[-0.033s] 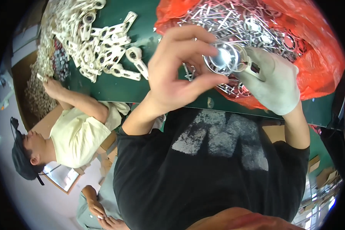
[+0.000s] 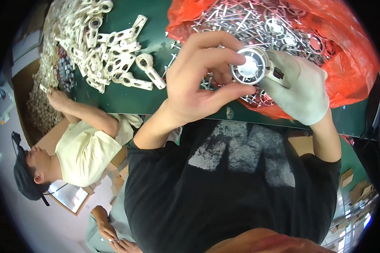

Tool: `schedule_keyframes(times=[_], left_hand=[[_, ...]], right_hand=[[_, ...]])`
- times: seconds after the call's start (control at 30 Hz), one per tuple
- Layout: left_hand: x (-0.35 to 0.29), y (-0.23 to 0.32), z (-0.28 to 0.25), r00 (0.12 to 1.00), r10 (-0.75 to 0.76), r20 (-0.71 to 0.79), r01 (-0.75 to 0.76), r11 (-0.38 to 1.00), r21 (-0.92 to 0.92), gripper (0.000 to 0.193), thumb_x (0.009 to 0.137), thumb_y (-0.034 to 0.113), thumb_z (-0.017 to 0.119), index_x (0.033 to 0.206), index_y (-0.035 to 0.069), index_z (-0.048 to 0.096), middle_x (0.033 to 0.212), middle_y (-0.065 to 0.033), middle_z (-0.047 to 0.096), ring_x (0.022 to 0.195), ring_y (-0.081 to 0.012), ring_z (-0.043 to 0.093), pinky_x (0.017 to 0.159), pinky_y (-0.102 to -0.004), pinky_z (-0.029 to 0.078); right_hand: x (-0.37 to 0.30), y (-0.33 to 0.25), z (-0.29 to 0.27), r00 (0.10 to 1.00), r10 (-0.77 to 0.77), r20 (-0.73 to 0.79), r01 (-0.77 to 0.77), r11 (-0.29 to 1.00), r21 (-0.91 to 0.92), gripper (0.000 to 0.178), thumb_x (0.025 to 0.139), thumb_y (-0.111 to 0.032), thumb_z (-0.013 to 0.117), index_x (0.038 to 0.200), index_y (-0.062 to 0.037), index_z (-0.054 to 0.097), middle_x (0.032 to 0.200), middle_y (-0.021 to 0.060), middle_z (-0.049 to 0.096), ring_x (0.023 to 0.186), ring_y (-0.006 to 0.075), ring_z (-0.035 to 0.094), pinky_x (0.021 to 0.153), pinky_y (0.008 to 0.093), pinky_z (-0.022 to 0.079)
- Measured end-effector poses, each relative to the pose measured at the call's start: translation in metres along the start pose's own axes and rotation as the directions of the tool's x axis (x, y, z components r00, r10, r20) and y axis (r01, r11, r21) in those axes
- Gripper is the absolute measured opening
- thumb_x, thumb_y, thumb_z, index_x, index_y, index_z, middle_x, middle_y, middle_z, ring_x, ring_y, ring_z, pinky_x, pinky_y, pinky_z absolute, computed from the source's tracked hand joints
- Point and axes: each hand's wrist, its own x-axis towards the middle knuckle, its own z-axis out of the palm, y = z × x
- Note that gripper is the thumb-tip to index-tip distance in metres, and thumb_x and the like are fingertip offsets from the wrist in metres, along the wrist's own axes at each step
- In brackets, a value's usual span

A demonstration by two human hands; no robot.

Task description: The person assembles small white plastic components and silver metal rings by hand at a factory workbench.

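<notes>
My bare left hand [image 2: 207, 74] is closed by its fingertips and thumb on the edge of a shiny chrome ring [image 2: 257, 51] with spokes inside. The ring lies against the round end of a cream plastic handle-shaped piece [image 2: 278, 73], largely covering that end. My right hand [image 2: 302, 86], in a pale glove, grips the cream piece. Most of the gloved fingers are hidden behind it. Beyond both hands, a red plastic bag [image 2: 350, 84] lies open, heaped with chrome rings and thin silver parts [image 2: 249, 21].
Many cream handle pieces [image 2: 114, 55] are piled on the green table [image 2: 156, 36] at the left. A co-worker [image 2: 84, 147] in a pale yellow shirt and dark cap handles a small piece there. Another person's hands [image 2: 107, 232] show at lower left.
The chrome ring has moved right onto the round end of the cream piece, turning to show its spoked face. My left hand has shifted slightly right with it.
</notes>
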Motion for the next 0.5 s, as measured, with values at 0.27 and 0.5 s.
schedule_keyframes(times=[0.27, 0.5], left_hand=[[0.014, -0.003, 0.008, 0.986, -0.028, 0.161, -0.017, 0.963, 0.270, 0.060, 0.066, 0.008, 0.090, 0.123, 0.008, 0.071, 0.112, -0.0055, 0.060, 0.065, -0.0086, 0.052, 0.054, -0.0239, 0.045], [0.015, 0.009, 0.013, 0.979, -0.197, 0.056, 0.183, 0.964, 0.194, 0.055, 0.068, 0.007, 0.088, 0.119, 0.007, 0.070, 0.114, -0.0053, 0.063, 0.076, -0.0117, 0.061, 0.059, -0.0231, 0.050]], right_hand=[[-0.001, 0.010, 0.005, 0.987, -0.118, -0.111, 0.100, 0.983, -0.156, 0.026, 0.079, -0.027, 0.079, 0.100, -0.0129, 0.072, 0.069, 0.0051, 0.067, 0.064, 0.0238, 0.069, 0.053, 0.0356, 0.053], [-0.003, 0.008, 0.009, 0.970, -0.185, -0.159, 0.150, 0.966, -0.212, 0.030, 0.076, -0.025, 0.080, 0.102, -0.0138, 0.072, 0.070, 0.0040, 0.068, 0.063, 0.0221, 0.069, 0.054, 0.0349, 0.053]])
